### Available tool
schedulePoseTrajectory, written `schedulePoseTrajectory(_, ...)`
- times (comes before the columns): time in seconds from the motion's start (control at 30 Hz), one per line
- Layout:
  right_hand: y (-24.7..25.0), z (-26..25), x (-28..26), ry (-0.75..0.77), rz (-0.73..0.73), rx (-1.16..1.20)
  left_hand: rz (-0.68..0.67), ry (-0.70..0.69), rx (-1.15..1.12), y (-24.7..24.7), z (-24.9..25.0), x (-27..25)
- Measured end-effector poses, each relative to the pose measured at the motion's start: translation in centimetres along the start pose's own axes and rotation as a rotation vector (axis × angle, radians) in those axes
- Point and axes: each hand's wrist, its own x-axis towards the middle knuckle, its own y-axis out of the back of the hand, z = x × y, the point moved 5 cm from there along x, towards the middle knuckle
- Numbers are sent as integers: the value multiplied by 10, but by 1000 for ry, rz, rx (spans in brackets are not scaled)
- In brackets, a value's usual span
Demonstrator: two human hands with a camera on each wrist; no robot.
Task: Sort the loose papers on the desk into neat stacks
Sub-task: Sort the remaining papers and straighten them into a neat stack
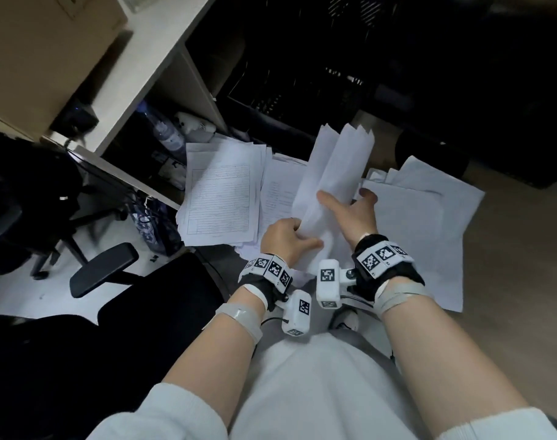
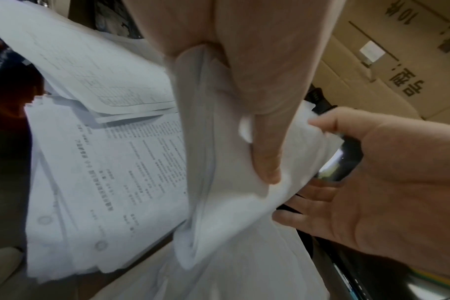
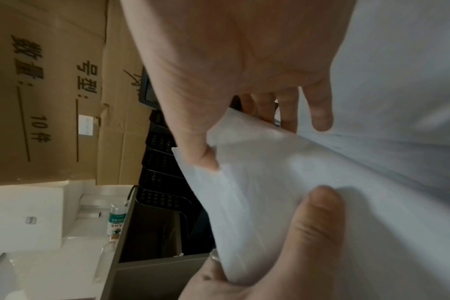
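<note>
The bundle of sheets [image 1: 331, 182] held at the centre of the head view is light and limp: it bows into a trough along its length, and its far corners, toward the upper middle of the frame, fan out unevenly. I judge it will slip sheet from sheet unless pinched near one end, with the other hand steadying a long edge. The left hand [image 1: 285, 238] is clamped on the bundle's near end, fingers curled round the crumpled edge. The right hand [image 1: 355, 211] is spread, thumb laid on the top face and fingers behind, so the paper sits between them in a loose pinch. Both forearms reach forward side by side, wrists close together. On the bench [image 1: 508, 236] lie a printed pile [image 1: 221, 198] left of centre and a plain pile [image 1: 423, 217] at the right, both ragged
</note>
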Motion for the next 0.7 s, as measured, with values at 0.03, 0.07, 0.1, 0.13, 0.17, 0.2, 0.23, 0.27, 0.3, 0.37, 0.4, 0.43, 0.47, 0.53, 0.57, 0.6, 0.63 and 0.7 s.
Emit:
schedulePoseTrajectory(0.03, 8, -1, 0, -11, 22, -23, 6, -17, 16, -4, 5, -3)
schedulePoseTrajectory(0.07, 15, -1, 0, -19, 49, -44, 7, -31, 22, -7, 11, -6)
schedulePoseTrajectory(0.1, 22, -1, -2, -25, 73, -51, 11, -42, 30, -9, 13, -8)
schedulePoseTrajectory(0.13, 28, 1, -3, -31, 92, -51, 24, -61, 37, -10, 18, -10)
schedulePoseTrajectory(0.17, 36, 4, -2, -37, 99, -42, 40, -76, 41, -11, 22, -13)
schedulePoseTrajectory(0.2, 42, 7, -1, -33, 95, -25, 51, -89, 32, -12, 26, -14)
schedulePoseTrajectory(0.23, 47, 11, 2, -22, 71, 2, 56, -89, 0, -13, 29, -15)
schedulePoseTrajectory(0.27, 50, 15, 4, -5, 34, 34, 52, -79, -56, -15, 30, -16)
schedulePoseTrajectory(0.3, 54, 15, 3, 1, 2, 64, 40, -63, -120, -16, 29, -15)
schedulePoseTrajectory(0.37, 62, 14, -2, -6, -17, 118, 24, -37, -229, -18, 28, -16)
schedulePoseTrajectory(0.4, 68, 16, 0, -9, 4, 125, 40, -25, -279, -18, 27, -18)
schedulePoseTrajectory(0.43, 76, 18, 1, 3, 33, 105, 82, -7, -328, -16, 25, -19)
schedulePoseTrajectory(0.47, 83, 21, 5, 25, 57, 70, 140, 16, -372, -14, 23, -20)
schedulePoseTrajectory(0.53, 95, 29, 10, 45, 68, -25, 245, 64, -441, -8, 16, -20)
schedulePoseTrajectory(0.57, 98, 35, 13, 37, 62, -65, 272, 72, -464, -7, 12, -18)
schedulePoseTrajectory(0.6, 99, 39, 13, 24, 49, -77, 282, 74, -486, -7, 9, -17)
schedulePoseTrajectory(0.63, 99, 43, 14, 8, 27, -78, 285, 83, -501, -8, 6, -16)
schedulePoseTrajectory(0.7, 95, 48, 14, -11, -16, -94, 272, 86, -530, -12, 4, -16)
